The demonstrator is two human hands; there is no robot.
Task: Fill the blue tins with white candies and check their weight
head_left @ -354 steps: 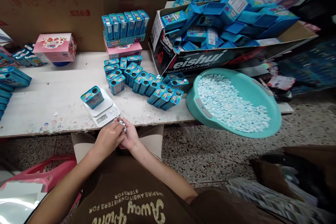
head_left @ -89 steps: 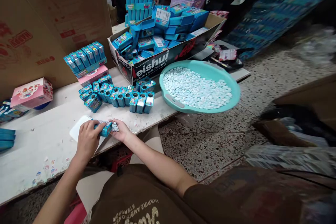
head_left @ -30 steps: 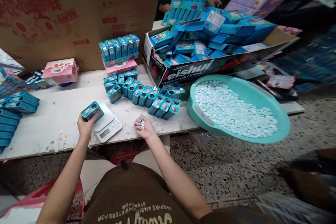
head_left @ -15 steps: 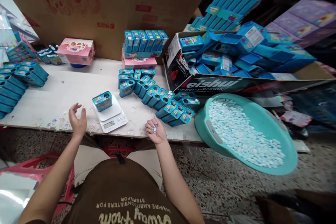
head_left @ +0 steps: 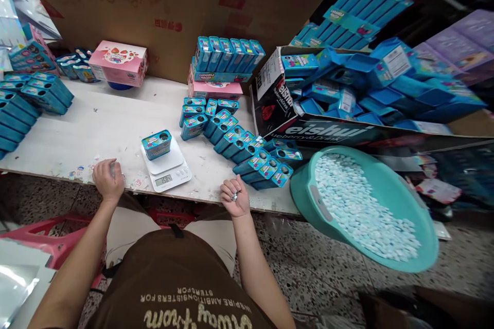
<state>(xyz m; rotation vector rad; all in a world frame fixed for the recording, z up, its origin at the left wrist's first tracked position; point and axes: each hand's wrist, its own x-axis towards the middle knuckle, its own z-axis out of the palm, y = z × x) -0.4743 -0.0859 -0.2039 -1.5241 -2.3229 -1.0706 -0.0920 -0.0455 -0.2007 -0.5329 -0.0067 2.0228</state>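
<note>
My right hand (head_left: 235, 198) is turned up at the table edge, fingers curled around a few small pale blue candies (head_left: 234, 197). My left hand (head_left: 108, 180) rests at the front edge with loosely bent fingers, a gap between thumb and forefinger, and nothing visible held. Between the hands stands a white digital scale (head_left: 173, 177), its display reading about 158.4. On its plate a blue tin (head_left: 157, 146) sits upright, a round hole in its top. Near my right hand is a cluster of similar blue tins (head_left: 247, 150); candies show at the hole of one.
A turquoise tub (head_left: 309, 200) of pale candies stands at the right. Behind it, a black-printed carton (head_left: 328, 131) holds many blue tins. Pink boxes (head_left: 118, 61) and stacked tins (head_left: 229, 56) stand along the cardboard wall (head_left: 185, 5). More tins (head_left: 46, 95) are at far left.
My left hand has drawn down to the table edge and its fingers have curled in. The scale display went from about zero to about 158.4. My right hand keeps its candies.
</note>
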